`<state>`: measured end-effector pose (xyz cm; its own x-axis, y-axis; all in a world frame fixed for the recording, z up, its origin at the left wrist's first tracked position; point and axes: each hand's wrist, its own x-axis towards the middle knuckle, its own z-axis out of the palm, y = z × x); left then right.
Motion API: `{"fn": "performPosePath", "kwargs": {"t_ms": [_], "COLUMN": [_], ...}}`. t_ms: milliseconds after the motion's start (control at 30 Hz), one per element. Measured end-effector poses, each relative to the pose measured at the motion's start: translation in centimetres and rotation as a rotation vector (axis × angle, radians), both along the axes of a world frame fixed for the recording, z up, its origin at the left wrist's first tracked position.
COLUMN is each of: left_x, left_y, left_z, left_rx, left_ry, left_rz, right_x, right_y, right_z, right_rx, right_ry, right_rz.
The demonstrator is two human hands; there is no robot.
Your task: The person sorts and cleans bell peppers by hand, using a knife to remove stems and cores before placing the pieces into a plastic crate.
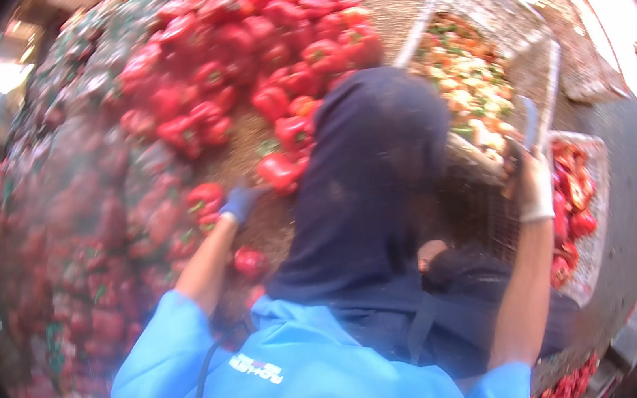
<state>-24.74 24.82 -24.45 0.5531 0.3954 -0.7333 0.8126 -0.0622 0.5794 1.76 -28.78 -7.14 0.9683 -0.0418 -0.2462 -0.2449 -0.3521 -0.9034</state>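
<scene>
My right hand [530, 187], with white cloth at the wrist, is closed around the handle of a knife [532, 123], its blade pointing up. It is beside a white crate [539, 64] of pale and green pepper cores and trimmings [471, 85]. My left hand [238, 205], in a blue glove, reaches low over the ground among whole red bell peppers. Two peppers [205, 198] lie just left of it, and another pepper [278, 172] is to its right. Motion blur smears the left fingers, so their grip cannot be made out.
A big heap of red bell peppers [236, 42] spreads ahead of me. Filled net sacks [90, 219] are piled along the left. Cut red peppers fill a second white crate [599, 204] at my right. My dark-trousered knee [381, 127] rises between my hands.
</scene>
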Motion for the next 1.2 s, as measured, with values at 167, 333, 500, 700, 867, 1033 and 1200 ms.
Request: {"fn": "performPosePath", "kwargs": {"t_ms": [167,333,500,700,867,1033,1200], "left_x": [-1.8,2.0,0.8,2.7,4.3,11.0,18.6], "left_y": [0.9,-3.0,-0.5,-4.1,-2.1,4.0,1.6], "left_z": [-2.3,-0.4,-9.5,-4.9,2.0,10.4,26.9], "left_rx": [-0.208,-0.211,-0.680,-0.741,-0.784,-0.429,-0.429], "left_ry": [-0.116,-0.064,-0.150,-0.320,-0.619,-0.823,-1.142], "left_rz": [0.154,0.246,0.664,0.661,0.613,0.631,0.207], "right_x": [0.3,-0.6,0.3,-0.1,-2.3,-2.0,-2.1], "right_y": [0.2,0.1,2.9,2.7,4.1,4.6,6.8], "right_z": [-0.4,0.0,-1.1,-0.6,2.9,1.2,5.4], "right_rx": [0.162,0.072,-0.017,0.020,0.257,0.551,0.423], "right_ry": [-0.049,-0.042,-0.090,0.043,0.082,0.117,0.021], "right_rz": [0.108,0.037,0.093,-0.011,-0.192,-0.265,-0.011]}}
